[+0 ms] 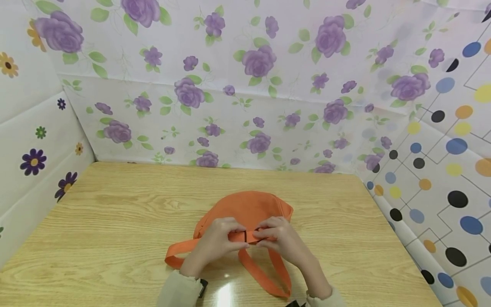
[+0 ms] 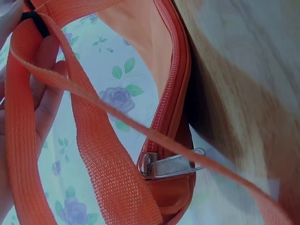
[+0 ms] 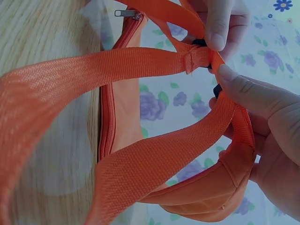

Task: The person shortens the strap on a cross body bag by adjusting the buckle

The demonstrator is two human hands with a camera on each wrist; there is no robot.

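Bag: orange [image 1: 245,209], on table [image 1: 115,226], just beyond the hands
Left hand: [image 1: 220,236] pinches strap [image 1: 264,279] at black fitting [image 2: 42,26]
Right hand: [image 1: 283,238] pinches strap just beside left hand, thumb on top
Strap loops: one out left, one hanging toward person
In the way: hands cover bag's near edge; strap crosses before zip [image 2: 171,70], metal pull [image 2: 173,166]
Around: rose cloth [image 1: 226,70] behind, flower cloth [image 1: 27,128] left, dotted cloth [image 1: 441,170] right
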